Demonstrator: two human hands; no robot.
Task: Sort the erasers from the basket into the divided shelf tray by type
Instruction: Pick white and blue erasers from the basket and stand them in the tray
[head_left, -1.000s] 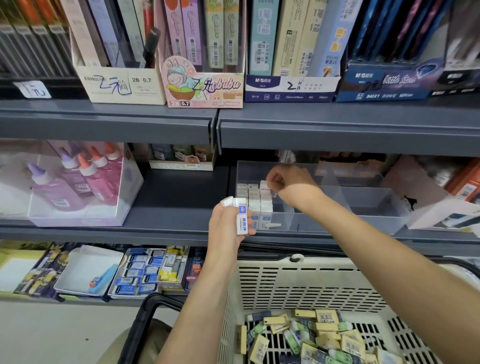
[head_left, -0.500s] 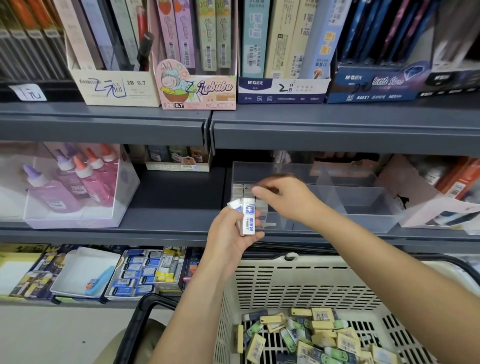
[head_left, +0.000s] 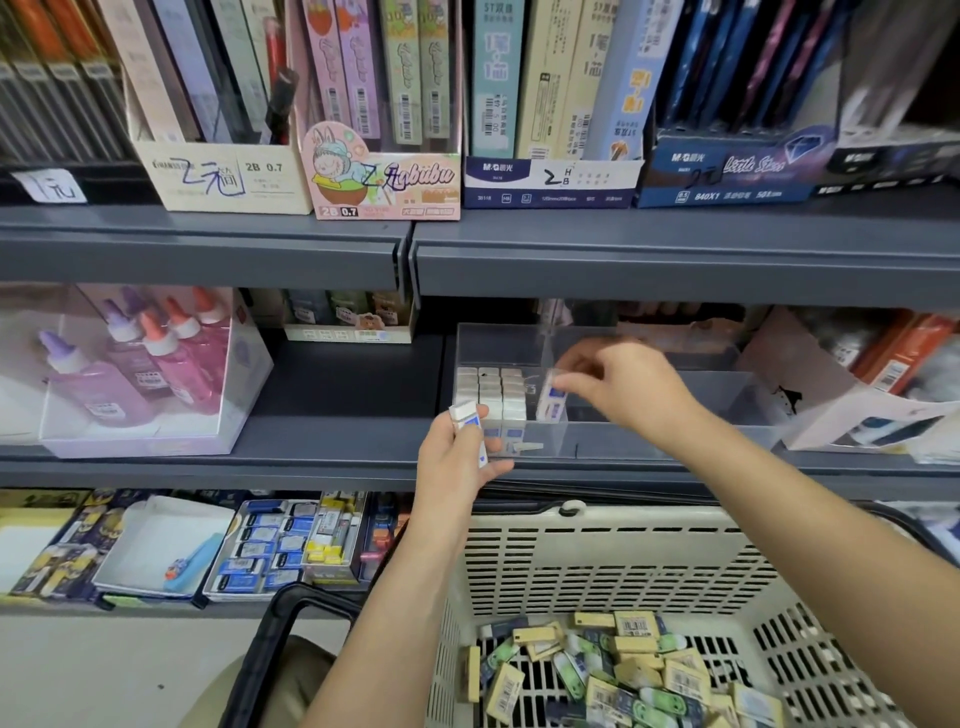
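A clear divided tray (head_left: 649, 441) stands on the middle shelf; its left compartment holds rows of upright white erasers (head_left: 491, 397). My right hand (head_left: 623, 387) reaches into the tray and pinches one white eraser with a blue label (head_left: 551, 400) just right of those rows. In front of the tray's left corner, my left hand (head_left: 457, 457) grips a few more white and blue erasers (head_left: 467, 415). Below, a beige plastic basket (head_left: 613, 561) holds several yellow, green and dark erasers (head_left: 618, 670).
A box of pink and purple glue bottles (head_left: 135, 374) stands on the same shelf to the left. The upper shelf edge (head_left: 675, 270) overhangs the tray. The basket's black handle (head_left: 280, 623) curves at the lower left. A lower shelf holds boxed stationery (head_left: 270, 545).
My right hand took one white eraser from my left hand and carried it right, into the tray beside the standing rows. My left hand stayed in front of the tray.
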